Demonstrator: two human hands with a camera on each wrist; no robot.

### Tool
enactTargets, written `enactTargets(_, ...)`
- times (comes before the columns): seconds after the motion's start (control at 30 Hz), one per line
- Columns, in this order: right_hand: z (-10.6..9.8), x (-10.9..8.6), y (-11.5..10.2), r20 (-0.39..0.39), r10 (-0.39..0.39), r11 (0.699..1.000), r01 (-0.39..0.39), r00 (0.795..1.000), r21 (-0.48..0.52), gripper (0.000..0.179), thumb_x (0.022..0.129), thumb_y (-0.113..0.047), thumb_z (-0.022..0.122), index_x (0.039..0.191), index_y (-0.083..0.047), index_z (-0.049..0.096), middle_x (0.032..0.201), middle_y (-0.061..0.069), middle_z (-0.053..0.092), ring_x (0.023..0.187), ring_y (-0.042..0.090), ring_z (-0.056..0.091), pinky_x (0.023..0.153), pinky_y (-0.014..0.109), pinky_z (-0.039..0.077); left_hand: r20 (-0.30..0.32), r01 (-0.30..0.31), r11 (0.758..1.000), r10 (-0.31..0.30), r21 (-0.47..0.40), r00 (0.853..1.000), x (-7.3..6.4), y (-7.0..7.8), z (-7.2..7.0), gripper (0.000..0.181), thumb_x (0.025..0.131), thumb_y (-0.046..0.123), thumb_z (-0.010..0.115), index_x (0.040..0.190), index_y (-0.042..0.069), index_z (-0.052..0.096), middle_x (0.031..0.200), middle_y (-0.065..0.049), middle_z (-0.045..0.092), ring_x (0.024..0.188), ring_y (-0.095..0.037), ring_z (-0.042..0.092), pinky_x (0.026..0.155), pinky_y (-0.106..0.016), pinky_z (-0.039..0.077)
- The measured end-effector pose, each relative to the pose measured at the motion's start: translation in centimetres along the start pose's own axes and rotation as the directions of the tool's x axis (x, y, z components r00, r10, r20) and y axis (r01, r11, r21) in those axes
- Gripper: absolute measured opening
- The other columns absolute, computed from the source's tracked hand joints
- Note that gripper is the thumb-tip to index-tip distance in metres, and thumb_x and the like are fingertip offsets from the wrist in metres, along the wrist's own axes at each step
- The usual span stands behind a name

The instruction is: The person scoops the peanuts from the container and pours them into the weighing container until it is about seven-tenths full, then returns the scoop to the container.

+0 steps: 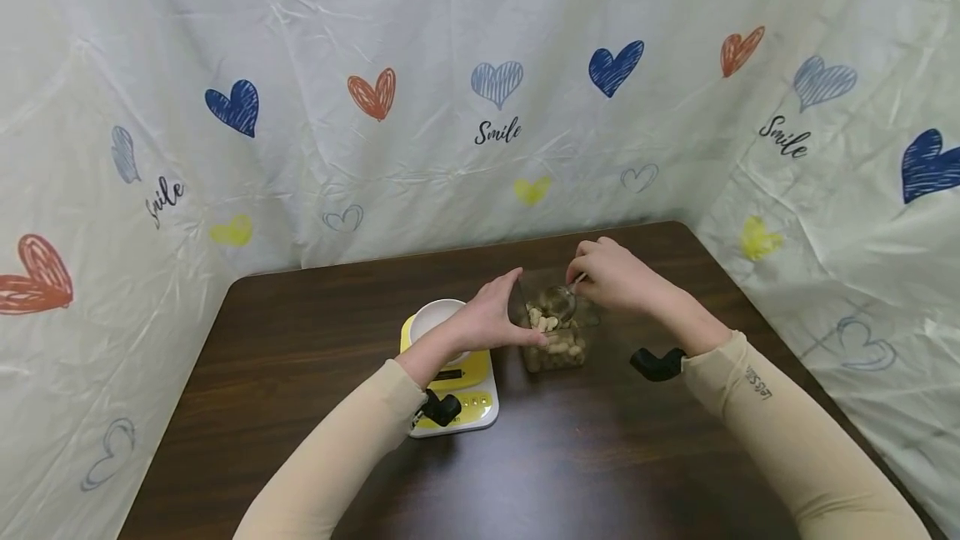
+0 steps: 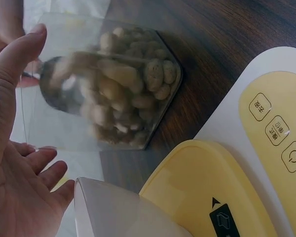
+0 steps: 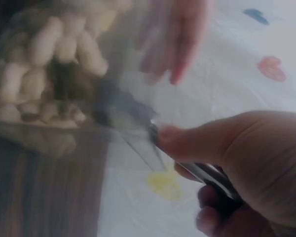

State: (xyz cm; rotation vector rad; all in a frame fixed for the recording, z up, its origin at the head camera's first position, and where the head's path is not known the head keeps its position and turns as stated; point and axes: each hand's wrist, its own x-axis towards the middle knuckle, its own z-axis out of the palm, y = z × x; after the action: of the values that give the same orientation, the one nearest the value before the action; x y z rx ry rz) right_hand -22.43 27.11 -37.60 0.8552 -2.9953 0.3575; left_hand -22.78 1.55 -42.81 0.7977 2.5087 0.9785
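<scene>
My left hand (image 1: 489, 317) holds a clear plastic container (image 2: 71, 136), thumb on the near side and fingers on the far side. Inside lie many unshelled peanuts (image 2: 123, 84), filling its lower part. With thumb and fingers my right hand (image 1: 617, 275) grips the handle of a round-bowled metal spoon (image 1: 557, 302). The bowl of the spoon is inside the container, against the peanuts; in the right wrist view it is blurred, and I cannot tell whether it carries any. A metal handle (image 3: 207, 175) shows between the right thumb and fingers.
Left of the container, below my left forearm, stands a yellow-and-white kitchen scale (image 1: 477, 411) bearing a white bowl (image 1: 435, 315). The dark wooden table (image 1: 300, 357) meets a white curtain (image 1: 435, 190) with printed hearts at its back and sides.
</scene>
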Motion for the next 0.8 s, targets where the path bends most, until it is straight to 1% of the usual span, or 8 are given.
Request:
enactTargets(0.13,-0.3,-0.2,0.2,0.028,0.011,0.996,-0.013,1.0,0.084,0.006,0.092,-0.015,0.079,0.098,-0.016,0.078,0.099,-0.001,0.061,0.093,0.025,0.054,0.085,0.045,0.043,-0.012,-0.005,1.0,0.005,0.009,1.0,0.0,-0.1,0.0,0.125,0.076,0.064,0.083,0.166,0.019,0.009,0.166,-0.002,0.025,0.152,-0.025,0.023,0.117,-0.047,0.031)
enactTargets(0.23,-0.2,-0.3,0.4,0.051,0.016,0.993,-0.022,0.999,0.12,0.006,0.093,-0.018,0.078,0.099,-0.017,0.078,0.1,-0.001,0.06,0.094,0.024,0.054,0.083,0.043,0.044,-0.012,-0.008,1.0,0.008,0.01,1.0,0.0,-0.1,0.0,0.125,0.076,0.065,0.083,0.166,0.019,0.009,0.166,-0.002,0.026,0.152,-0.025,0.024,0.117,-0.047,0.031)
enactTargets(0.47,-0.3,-1.0,1.4,0.06,0.04,0.977,-0.052,0.997,0.205,0.009,0.097,-0.017,0.074,0.105,-0.017,0.077,0.103,0.0,0.06,0.092,0.018,0.056,0.079,0.04,0.049,-0.006,-0.007,1.0,0.007,0.006,1.0,0.1,-0.1,0.1,0.125,0.077,0.064,0.083,0.166,0.019,0.009,0.166,-0.002,0.027,0.152,-0.025,0.025,0.117,-0.047,0.031)
enactTargets(0.57,-0.6,-1.4,1.9,0.056,0.06,0.968,-0.071,0.997,0.242,0.01,0.098,-0.017,0.073,0.106,-0.017,0.077,0.105,0.0,0.061,0.093,0.018,0.058,0.079,0.041,0.05,-0.001,-0.007,1.0,0.007,-0.001,1.0,0.1,-0.1,0.1,0.124,0.077,0.064,0.082,0.166,0.019,0.009,0.166,-0.002,0.027,0.152,-0.025,0.025,0.117,-0.048,0.031)
enactTargets(0.8,-0.8,-2.0,2.3,0.018,0.105,0.945,-0.106,0.994,0.309,0.012,0.099,-0.019,0.071,0.109,-0.015,0.076,0.107,0.003,0.061,0.095,0.021,0.058,0.081,0.043,0.049,-0.003,-0.012,1.0,0.012,-0.001,1.0,0.2,0.0,0.2,0.125,0.076,0.065,0.083,0.166,0.019,0.01,0.166,-0.001,0.027,0.152,-0.025,0.025,0.117,-0.047,0.03)
